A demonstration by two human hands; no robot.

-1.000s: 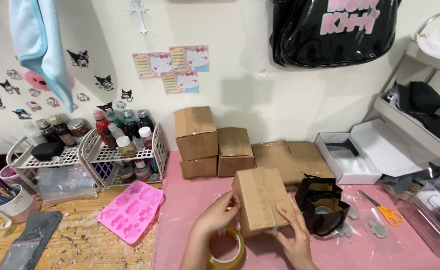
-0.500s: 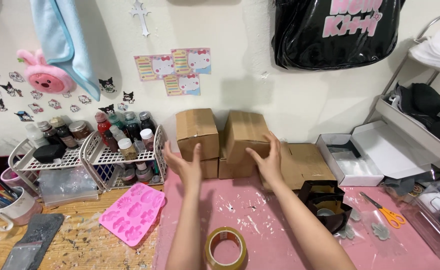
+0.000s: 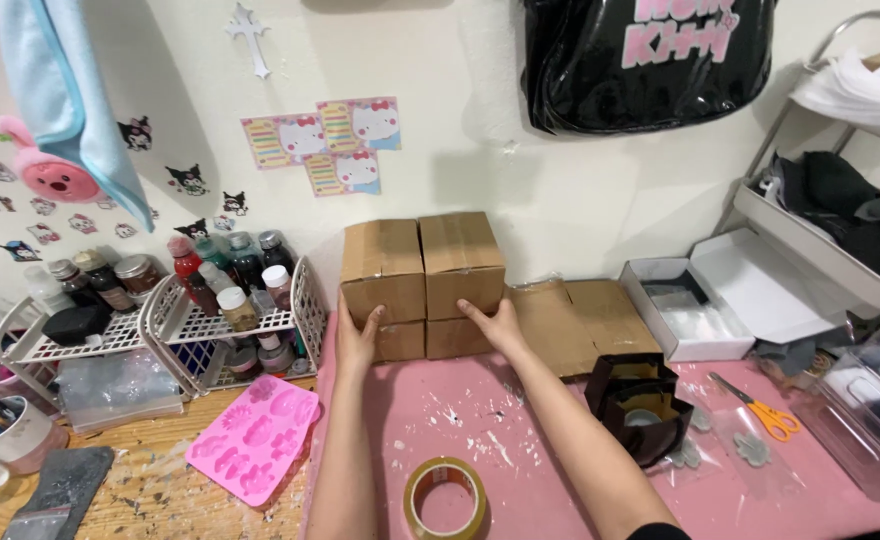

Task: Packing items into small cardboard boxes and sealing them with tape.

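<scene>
Cardboard boxes are stacked two high against the wall, with two side by side on top [image 3: 383, 265] [image 3: 463, 260] and two lower boxes [image 3: 430, 338] beneath. My left hand [image 3: 358, 338] rests flat against the front left of the stack, fingers apart. My right hand [image 3: 494, 322] presses the front right of the stack below the right top box. Neither hand holds anything. A roll of clear tape [image 3: 446, 497] lies on the pink mat [image 3: 560, 480] between my forearms.
Flattened cardboard [image 3: 580, 318] lies right of the stack. A black tape dispenser [image 3: 644, 405], orange scissors [image 3: 763, 412] and an open white box [image 3: 705, 300] sit to the right. White wire racks with bottles [image 3: 220, 300], a pink silicone mould [image 3: 256, 441] and a mug [image 3: 5, 455] stand left.
A second ago both hands held a cardboard box near the tape roll. They carried it to the back and set it on the stack, and now rest low against the stack's front.
</scene>
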